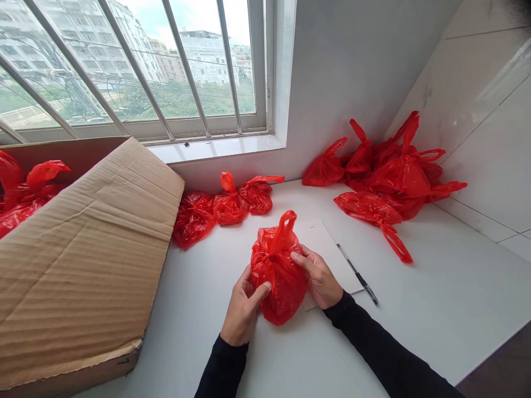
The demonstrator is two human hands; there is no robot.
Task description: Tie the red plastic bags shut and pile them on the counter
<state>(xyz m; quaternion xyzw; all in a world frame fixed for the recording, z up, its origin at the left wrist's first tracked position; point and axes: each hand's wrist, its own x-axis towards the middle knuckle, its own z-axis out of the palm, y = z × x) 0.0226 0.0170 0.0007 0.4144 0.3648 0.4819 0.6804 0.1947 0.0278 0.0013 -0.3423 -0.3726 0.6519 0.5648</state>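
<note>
Red bag (pixel 282 290) is in both hands, centre of view, above the near part of the tabletop (pixel 431 293); can't tell if its underside touches down. Left hand (pixel 241 309) fingers hold its lower left side, thumb on front; right hand (pixel 320 276) fingers hold its right side, thumb also on front. Tabletop is white and smooth, set in a corner: grey wall (pixel 340 66) at the back, pale tiled wall (pixel 493 127) to the right, barred window (pixel 215 61) at back left with buildings and trees outside. Bag is thin, shiny, crinkled plastic, rounded, knotted near the middle, one loop standing up; contents not readable. White paper (pixel 327 251) lies partly behind the bag and right hand, black-and-clear pen (pixel 359 275) along its right edge. Three tied red bags (pixel 231 209) sit in a row below the sill; a heap of red bags (pixel 404 177) fills the back right corner. Cardboard box (pixel 95 237) bounds the left, more red bags (pixel 35 193) inside. White surface shows between box and left hand, and widely from pen to the slanting right edge.
</note>
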